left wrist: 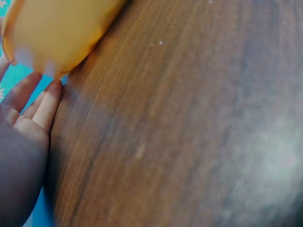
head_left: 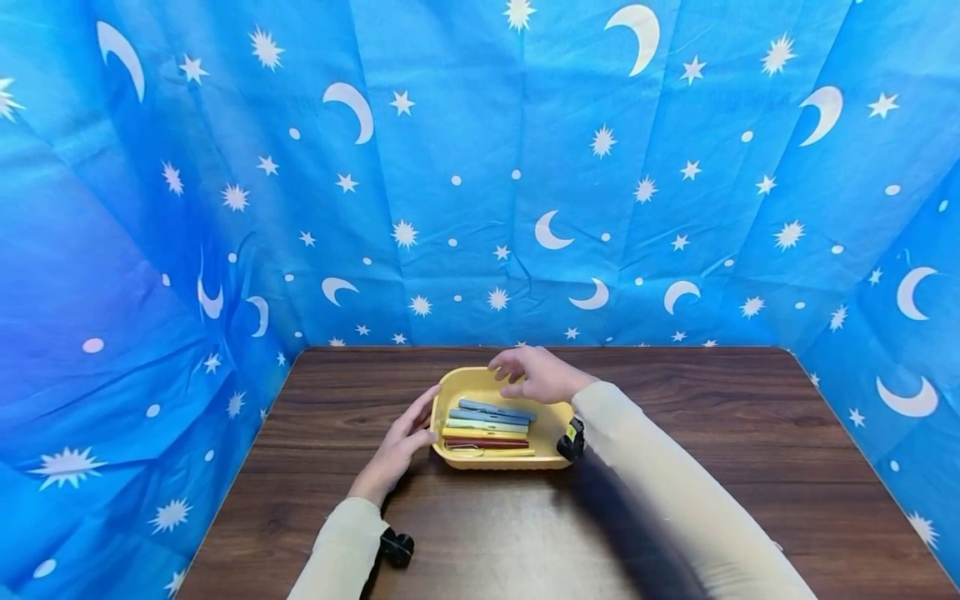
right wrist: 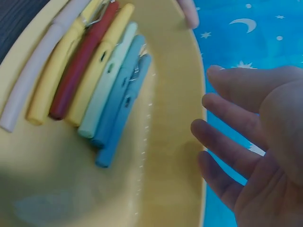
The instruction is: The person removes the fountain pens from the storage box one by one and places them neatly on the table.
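A yellow plastic basket [head_left: 547,429] stands on the table with several pens lying side by side in its left part. In the right wrist view they run from a pale lilac pen [right wrist: 35,66] through yellow ones and a dark red pen [right wrist: 83,64] to a mint pen [right wrist: 108,80] and blue pens [right wrist: 125,106]. My left hand [head_left: 401,442] lies along the basket's left end, its fingers extended against or close to the wall. Over the far right rim is my right hand [head_left: 538,375], fingers loosely bent and holding nothing.
Dark wood-grain table [head_left: 337,375] surrounds the basket, its far edge a short way behind it. A blue cloth [head_left: 465,208] with moons and stars hangs at the back and sides. Each wrist carries a black camera [head_left: 397,547].
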`<state>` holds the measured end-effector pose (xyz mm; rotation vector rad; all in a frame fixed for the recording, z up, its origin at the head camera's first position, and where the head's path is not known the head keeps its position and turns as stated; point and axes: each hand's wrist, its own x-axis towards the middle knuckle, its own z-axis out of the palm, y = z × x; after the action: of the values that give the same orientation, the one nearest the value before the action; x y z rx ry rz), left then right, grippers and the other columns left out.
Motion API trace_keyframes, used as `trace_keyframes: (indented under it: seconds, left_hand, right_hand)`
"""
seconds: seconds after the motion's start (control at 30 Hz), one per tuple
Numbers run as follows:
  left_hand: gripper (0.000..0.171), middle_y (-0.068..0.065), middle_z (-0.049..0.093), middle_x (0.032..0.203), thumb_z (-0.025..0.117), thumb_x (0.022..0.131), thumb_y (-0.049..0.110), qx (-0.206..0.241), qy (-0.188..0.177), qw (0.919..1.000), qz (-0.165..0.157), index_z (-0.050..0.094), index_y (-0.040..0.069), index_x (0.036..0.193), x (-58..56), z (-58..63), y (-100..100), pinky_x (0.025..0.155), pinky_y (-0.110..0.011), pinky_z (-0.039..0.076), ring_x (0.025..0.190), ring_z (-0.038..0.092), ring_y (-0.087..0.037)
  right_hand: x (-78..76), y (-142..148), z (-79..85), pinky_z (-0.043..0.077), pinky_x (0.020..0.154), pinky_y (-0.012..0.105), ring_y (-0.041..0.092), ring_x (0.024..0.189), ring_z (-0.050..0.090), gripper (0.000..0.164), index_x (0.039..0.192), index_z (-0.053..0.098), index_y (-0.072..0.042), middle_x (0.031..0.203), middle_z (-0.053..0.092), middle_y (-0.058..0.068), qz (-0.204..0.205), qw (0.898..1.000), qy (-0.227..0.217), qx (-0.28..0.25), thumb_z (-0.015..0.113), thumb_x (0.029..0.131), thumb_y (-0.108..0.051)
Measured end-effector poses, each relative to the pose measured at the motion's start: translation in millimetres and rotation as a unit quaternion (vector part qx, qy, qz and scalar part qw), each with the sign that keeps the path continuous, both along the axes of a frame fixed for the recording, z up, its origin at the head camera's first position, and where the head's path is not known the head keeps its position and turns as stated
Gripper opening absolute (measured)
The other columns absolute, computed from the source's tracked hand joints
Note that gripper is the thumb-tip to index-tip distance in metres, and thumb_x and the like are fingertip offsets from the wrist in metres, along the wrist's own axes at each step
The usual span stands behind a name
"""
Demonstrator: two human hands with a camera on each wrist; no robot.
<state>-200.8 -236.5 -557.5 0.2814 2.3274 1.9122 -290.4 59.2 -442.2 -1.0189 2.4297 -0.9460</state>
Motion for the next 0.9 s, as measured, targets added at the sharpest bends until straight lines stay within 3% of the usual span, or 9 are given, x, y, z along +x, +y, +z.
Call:
trace_keyframes:
  seconds: [0.2,0.67,0.9]
  left_hand:
    - [0.078,-0.003,0.032,0.171,0.058,0.095,0.004,0.003,0.006,1.0,-0.006,0.036,0.031,0.165,0.6,-0.3,-0.5,0.126,-0.053,0.022,0.157,0.03,-0.027]
    - [0.077,0.001,0.033,0.171,0.058,0.094,0.005,0.002,-0.005,1.0,0.004,0.038,0.034,0.163,1.3,2.0,0.7,0.127,-0.052,0.023,0.157,0.03,-0.025]
    - [0.077,0.001,0.034,0.17,0.058,0.095,0.006,0.001,-0.009,0.9999,0.005,0.038,0.035,0.163,1.4,1.8,1.3,0.127,-0.052,0.023,0.157,0.03,-0.025]
  right_hand:
    - [-3.0,-2.5,-13.1,0.057,0.1,0.042,0.028,0.115,0.07,0.04,0.137,0.067,-0.001,0.126,0.074,0.012,0.009,1.0,0.012,0.024,0.072,0.097,-0.006]
    - [-3.3,-6.3,-22.8,0.059,0.094,0.038,0.024,0.107,0.074,0.03,0.125,0.074,-0.002,0.114,0.078,0.01,0.041,0.997,0.008,0.068,0.073,0.095,0.0]
    - [-0.7,-8.3,-27.9,0.06,0.092,0.036,0.021,0.108,0.073,0.031,0.126,0.074,-0.004,0.116,0.077,0.008,0.021,0.996,-0.005,0.088,0.075,0.095,-0.002]
